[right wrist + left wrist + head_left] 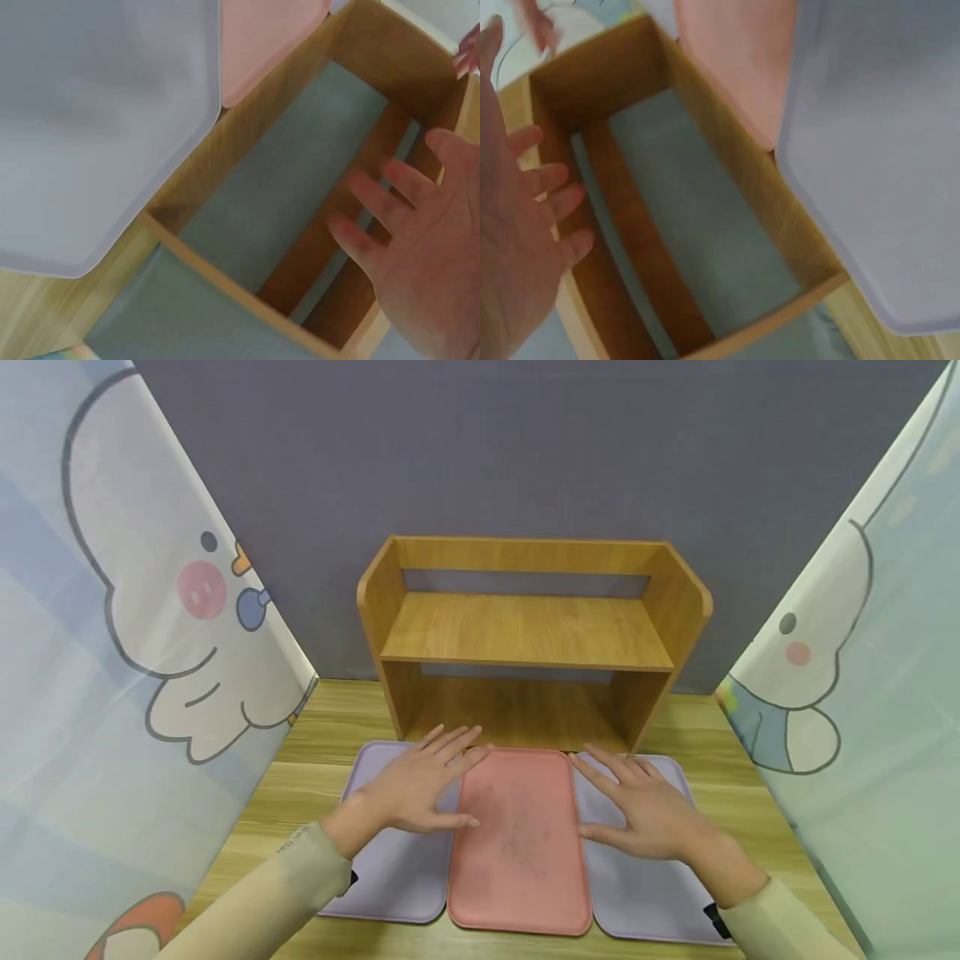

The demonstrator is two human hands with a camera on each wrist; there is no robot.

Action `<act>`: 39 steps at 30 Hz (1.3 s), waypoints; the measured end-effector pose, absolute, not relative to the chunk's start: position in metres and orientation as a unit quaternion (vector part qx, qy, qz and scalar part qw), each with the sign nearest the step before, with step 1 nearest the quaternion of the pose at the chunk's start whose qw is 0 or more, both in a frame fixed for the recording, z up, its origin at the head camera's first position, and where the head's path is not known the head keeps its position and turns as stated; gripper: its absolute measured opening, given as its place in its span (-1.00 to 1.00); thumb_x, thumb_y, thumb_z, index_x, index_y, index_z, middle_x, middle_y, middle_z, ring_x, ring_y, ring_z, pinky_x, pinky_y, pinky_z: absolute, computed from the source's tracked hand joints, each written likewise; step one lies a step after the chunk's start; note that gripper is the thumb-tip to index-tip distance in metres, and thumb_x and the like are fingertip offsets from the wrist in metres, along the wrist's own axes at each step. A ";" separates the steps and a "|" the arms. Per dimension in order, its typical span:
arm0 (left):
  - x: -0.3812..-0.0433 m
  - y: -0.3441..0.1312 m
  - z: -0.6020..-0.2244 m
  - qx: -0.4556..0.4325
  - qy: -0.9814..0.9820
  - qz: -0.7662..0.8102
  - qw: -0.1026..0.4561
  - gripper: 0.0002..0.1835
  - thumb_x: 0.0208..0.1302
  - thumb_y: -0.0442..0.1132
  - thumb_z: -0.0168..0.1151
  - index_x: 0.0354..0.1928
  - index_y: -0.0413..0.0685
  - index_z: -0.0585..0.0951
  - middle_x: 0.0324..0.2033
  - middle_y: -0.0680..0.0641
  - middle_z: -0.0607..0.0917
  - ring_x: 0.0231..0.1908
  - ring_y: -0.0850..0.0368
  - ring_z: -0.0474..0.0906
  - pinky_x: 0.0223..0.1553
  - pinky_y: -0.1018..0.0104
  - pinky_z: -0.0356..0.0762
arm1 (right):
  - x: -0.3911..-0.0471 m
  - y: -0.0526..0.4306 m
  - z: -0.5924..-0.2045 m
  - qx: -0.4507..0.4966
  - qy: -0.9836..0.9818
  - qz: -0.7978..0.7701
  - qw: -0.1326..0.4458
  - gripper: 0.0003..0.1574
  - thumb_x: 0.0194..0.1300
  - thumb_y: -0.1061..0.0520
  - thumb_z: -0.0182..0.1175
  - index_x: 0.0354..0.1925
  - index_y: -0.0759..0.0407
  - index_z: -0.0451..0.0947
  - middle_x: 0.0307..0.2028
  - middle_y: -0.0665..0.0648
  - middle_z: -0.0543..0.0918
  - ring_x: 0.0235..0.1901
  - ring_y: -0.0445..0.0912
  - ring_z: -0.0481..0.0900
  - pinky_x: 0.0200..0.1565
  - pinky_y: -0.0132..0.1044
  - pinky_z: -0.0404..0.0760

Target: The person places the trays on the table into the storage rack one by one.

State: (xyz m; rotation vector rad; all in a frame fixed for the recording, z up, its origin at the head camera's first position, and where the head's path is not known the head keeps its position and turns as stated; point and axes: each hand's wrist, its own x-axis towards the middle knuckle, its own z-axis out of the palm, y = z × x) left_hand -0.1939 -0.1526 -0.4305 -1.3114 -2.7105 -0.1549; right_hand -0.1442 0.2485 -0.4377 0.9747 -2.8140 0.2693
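Note:
My left hand [420,785] is held over the left lavender tray [397,877], fingers spread and stretched toward the shelf, thumb reaching across the edge of the pink tray [517,893]. Opposite it, my right hand [645,810] hovers above the right lavender tray [645,902], its fingers likewise spread and nothing held. Behind the trays stands a two-tier wooden shelf [532,627] with bare boards. In the left wrist view the left palm [517,232] faces the shelf with relaxed fingers. The right wrist view has the right palm [435,247] with its fingers extended before the shelf.
The three trays lie side by side on a wood-grain table [300,760], against the shelf's front. A grey panel [525,452] rises behind it. Cartoon-printed curtains [150,635] hang at the left and right sides.

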 end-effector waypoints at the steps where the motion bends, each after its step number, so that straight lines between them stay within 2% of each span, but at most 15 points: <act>1: -0.197 -0.157 -0.427 -0.435 -0.895 -0.062 0.080 0.08 0.44 0.49 0.22 0.78 0.12 0.14 0.75 -0.14 0.17 0.69 -0.17 0.22 0.62 -0.27 0.25 | -0.142 0.252 -0.438 0.325 -0.938 0.096 0.076 0.11 0.46 -0.48 0.31 0.73 -0.10 0.22 0.58 0.18 0.47 0.46 0.20 0.56 0.37 0.32 0.52; 4: -0.211 -0.171 -0.408 -0.433 -0.883 -0.094 0.155 -0.05 0.51 0.29 0.29 0.74 0.02 0.25 0.60 -0.21 0.45 0.51 -0.20 0.50 0.44 -0.25 0.51 | -0.136 0.268 -0.438 0.317 -0.939 0.112 0.069 0.07 0.47 -0.40 0.37 0.73 -0.15 0.24 0.36 0.07 0.67 0.22 0.05 0.74 0.17 0.13 0.71; 7: -0.233 -0.187 -0.379 -0.409 -0.870 -0.118 0.250 -0.13 0.45 0.12 0.40 0.65 -0.08 0.38 0.36 -0.30 0.62 0.27 -0.26 0.64 0.25 -0.21 0.64 | -0.129 0.292 -0.444 0.295 -0.946 0.124 0.052 0.03 0.47 -0.34 0.40 0.71 -0.20 0.27 0.19 -0.05 0.71 0.05 -0.10 0.78 0.03 -0.03 0.76; 12: -0.275 -0.216 -0.326 -0.319 -0.873 -0.138 0.343 -0.14 0.38 0.00 0.49 0.62 -0.13 0.40 0.19 -0.44 0.54 0.07 -0.34 0.50 0.11 -0.22 0.54 | -0.115 0.341 -0.467 0.239 -0.961 0.142 0.019 0.01 0.40 -0.29 0.48 0.67 -0.19 0.36 0.07 -0.05 0.66 -0.10 -0.18 0.72 -0.13 -0.16 0.71; 15: -0.298 -0.230 -0.303 -0.266 -0.896 -0.155 0.320 -0.10 0.46 -0.02 0.46 0.70 -0.10 0.28 0.31 -0.46 0.40 0.19 -0.37 0.39 0.22 -0.27 0.46 | -0.106 0.371 -0.484 0.202 -0.967 0.153 -0.019 0.04 0.40 -0.26 0.49 0.67 -0.06 0.35 -0.02 0.02 0.62 -0.24 -0.27 0.58 -0.24 -0.25 0.60; 18: -0.317 -0.239 -0.291 -0.230 -0.922 -0.186 0.252 -0.05 0.53 0.01 0.40 0.77 -0.01 0.14 0.46 -0.42 0.27 0.38 -0.37 0.30 0.36 -0.31 0.40 | -0.099 0.396 -0.500 0.156 -0.970 0.165 -0.084 0.07 0.46 -0.28 0.42 0.70 0.07 0.29 -0.07 0.04 0.56 -0.31 -0.37 0.42 -0.29 -0.31 0.49; 20: -0.328 -0.243 -0.287 -0.217 -0.933 -0.205 0.199 -0.04 0.57 0.04 0.35 0.80 0.06 0.06 0.54 -0.40 0.22 0.48 -0.39 0.26 0.45 -0.36 0.33 | -0.095 0.408 -0.512 0.142 -0.966 0.178 -0.118 0.08 0.49 -0.27 0.40 0.68 0.20 0.26 -0.08 0.08 0.56 -0.34 -0.38 0.40 -0.31 -0.32 0.49; 23: -0.342 -0.249 -0.286 -0.208 -0.943 -0.220 0.140 -0.04 0.62 0.10 0.28 0.82 0.16 -0.02 0.61 -0.37 0.21 0.57 -0.41 0.24 0.53 -0.40 0.25 | -0.089 0.420 -0.530 0.126 -0.953 0.215 -0.170 0.10 0.53 -0.24 0.37 0.67 0.32 0.18 -0.16 0.07 0.50 -0.37 -0.38 0.33 -0.33 -0.35 0.43; 27: -0.351 -0.255 -0.287 -0.198 -0.945 -0.242 0.098 -0.05 0.63 0.19 0.22 0.82 0.33 -0.06 0.68 -0.32 0.24 0.58 -0.37 0.29 0.55 -0.39 0.25 | -0.083 0.427 -0.549 0.154 -0.935 0.260 -0.184 0.04 0.56 -0.13 0.37 0.63 0.43 0.19 -0.28 0.01 0.40 -0.40 -0.40 0.27 -0.36 -0.37 0.33; 29: -0.352 -0.256 -0.287 -0.190 -0.942 -0.262 0.084 -0.07 0.63 0.23 0.21 0.81 0.42 -0.07 0.65 -0.31 0.32 0.53 -0.34 0.38 0.48 -0.36 0.34 | -0.080 0.429 -0.556 0.179 -0.934 0.260 -0.168 0.01 0.56 -0.09 0.37 0.68 0.28 0.19 -0.31 -0.01 0.39 -0.39 -0.42 0.26 -0.35 -0.37 0.31; 30: -0.351 -0.257 -0.288 -0.185 -0.942 -0.269 0.082 -0.08 0.63 0.24 0.19 0.81 0.45 -0.06 0.55 -0.33 0.45 0.42 -0.32 0.50 0.39 -0.31 0.45 | -0.079 0.429 -0.559 0.195 -0.934 0.256 -0.152 0.01 0.54 -0.07 0.38 0.72 0.16 0.19 -0.32 -0.02 0.38 -0.39 -0.43 0.25 -0.35 -0.37 0.31; 32: -0.351 -0.257 -0.289 -0.178 -0.940 -0.279 0.084 -0.11 0.63 0.23 0.18 0.80 0.47 -0.02 0.22 -0.31 0.68 0.11 -0.23 0.67 0.13 -0.17 0.60 | -0.078 0.429 -0.563 0.219 -0.936 0.246 -0.122 0.01 0.52 -0.02 0.41 0.75 -0.08 0.19 -0.33 -0.04 0.36 -0.40 -0.45 0.23 -0.35 -0.38 0.32; 35: -0.350 -0.257 -0.293 -0.174 -0.936 -0.292 0.097 -0.18 0.65 0.19 0.17 0.78 0.47 0.05 -0.23 -0.24 0.68 -0.27 -0.11 0.63 -0.18 0.01 0.57 | -0.078 0.433 -0.568 0.246 -0.933 0.249 -0.083 0.04 0.47 0.12 0.43 0.73 -0.30 0.22 -0.33 -0.10 0.35 -0.38 -0.48 0.22 -0.35 -0.39 0.31; 37: -0.350 -0.256 -0.296 -0.175 -0.932 -0.301 0.103 -0.20 0.66 0.16 0.16 0.78 0.47 0.08 -0.23 -0.23 0.70 -0.35 -0.06 0.62 -0.24 0.07 0.56 | -0.078 0.436 -0.570 0.251 -0.927 0.269 -0.078 0.01 0.45 0.20 0.43 0.70 -0.25 0.30 -0.33 -0.15 0.34 -0.37 -0.48 0.22 -0.36 -0.40 0.30; 39: -0.349 -0.257 -0.298 -0.172 -0.929 -0.310 0.103 -0.21 0.67 0.15 0.16 0.77 0.49 0.08 -0.08 -0.28 0.75 -0.29 -0.09 0.69 -0.20 0.06 0.60 | -0.079 0.439 -0.572 0.255 -0.918 0.295 -0.078 0.00 0.44 0.27 0.41 0.68 -0.26 0.33 -0.32 -0.21 0.34 -0.35 -0.48 0.23 -0.36 -0.40 0.28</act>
